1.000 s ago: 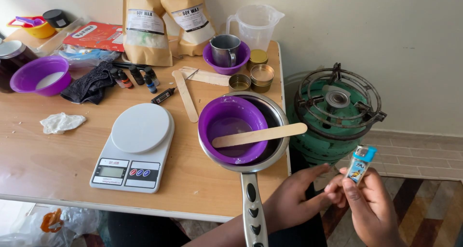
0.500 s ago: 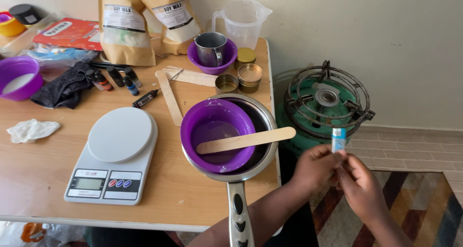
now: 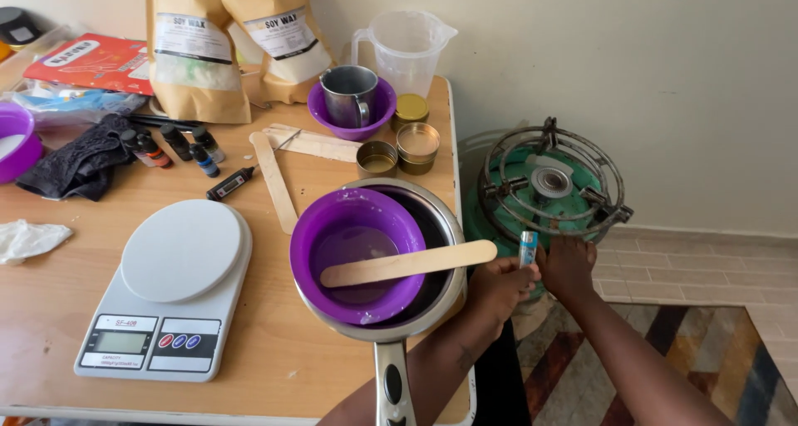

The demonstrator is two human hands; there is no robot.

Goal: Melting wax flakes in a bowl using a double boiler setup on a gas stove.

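Wooden surface (image 3: 274,343) is seen from above, with two tall brown paper bags (image 3: 199,48) bearing white rectangular labels at its back edge and a red flat packet (image 3: 91,60) beside them. Green gas burner (image 3: 544,185) is set on the floor to the right. Small blue-capped lighter (image 3: 528,247) is held upright just before the burner — pinched by closed right hand (image 3: 569,268), left hand (image 3: 499,289) curled shut against it.

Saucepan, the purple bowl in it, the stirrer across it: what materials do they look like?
Saucepan: polished metal, likely stainless steel, with a bright mirror-like rim. Purple bowl: probably plastic, uniform glossy colour with a thin rim. Stirrer: pale unfinished wood, flat with rounded ends, matte.
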